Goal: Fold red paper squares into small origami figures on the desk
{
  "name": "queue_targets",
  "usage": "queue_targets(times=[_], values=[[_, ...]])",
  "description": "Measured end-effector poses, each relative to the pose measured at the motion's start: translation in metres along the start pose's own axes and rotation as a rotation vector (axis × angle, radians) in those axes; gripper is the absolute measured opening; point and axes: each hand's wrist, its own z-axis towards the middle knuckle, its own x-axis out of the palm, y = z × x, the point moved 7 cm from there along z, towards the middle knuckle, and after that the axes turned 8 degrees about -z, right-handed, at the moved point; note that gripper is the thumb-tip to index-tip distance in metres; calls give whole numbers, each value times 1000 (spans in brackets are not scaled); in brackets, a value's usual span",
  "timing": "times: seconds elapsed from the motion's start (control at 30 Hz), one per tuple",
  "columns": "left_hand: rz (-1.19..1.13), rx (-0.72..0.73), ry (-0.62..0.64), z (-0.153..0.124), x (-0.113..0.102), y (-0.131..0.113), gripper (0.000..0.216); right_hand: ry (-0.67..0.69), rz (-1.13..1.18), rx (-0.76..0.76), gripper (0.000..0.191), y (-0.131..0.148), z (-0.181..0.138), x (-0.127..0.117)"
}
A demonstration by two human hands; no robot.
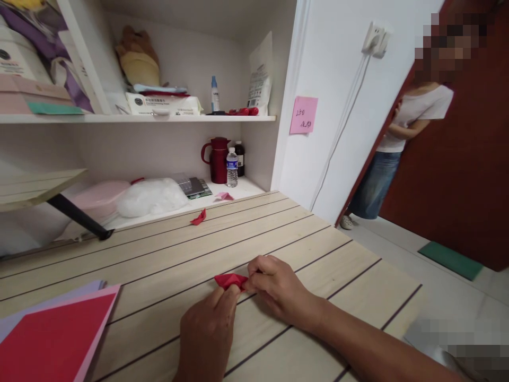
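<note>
A small piece of folded red paper [229, 279] lies between my two hands, just over the striped wooden table [159, 289]. My left hand [210, 323] pinches its near edge between thumb and fingers. From the right side, my right hand [274, 286] grips the other end with its fingers closed. The fingers cover part of the paper, so its full shape is hidden. Farther back on the table sits a small red folded paper figure [198, 217]. Behind it, a pink folded paper piece [225, 196] rests near the shelf edge.
Red, pink and lilac paper sheets [51, 339] are stacked at the left. A black-legged stand [79, 212] is at the back left. On the shelf are a dark red jug [218, 160], a water bottle [232, 168] and a plastic bag [151, 197]. A person [413, 116] stands by the door.
</note>
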Motion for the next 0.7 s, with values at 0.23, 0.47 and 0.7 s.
queue_targets(times=[0.23, 0.47, 0.7], values=[[7, -2, 12, 0, 2, 0, 20, -58, -34, 12, 25, -3, -1, -3], [14, 9, 1, 3, -1, 1, 29, -66, -40, 13, 33, -6, -3, -2], [41, 51, -7, 5, -3, -3, 29, -37, -89, -89, 33, -1, -1, -2]])
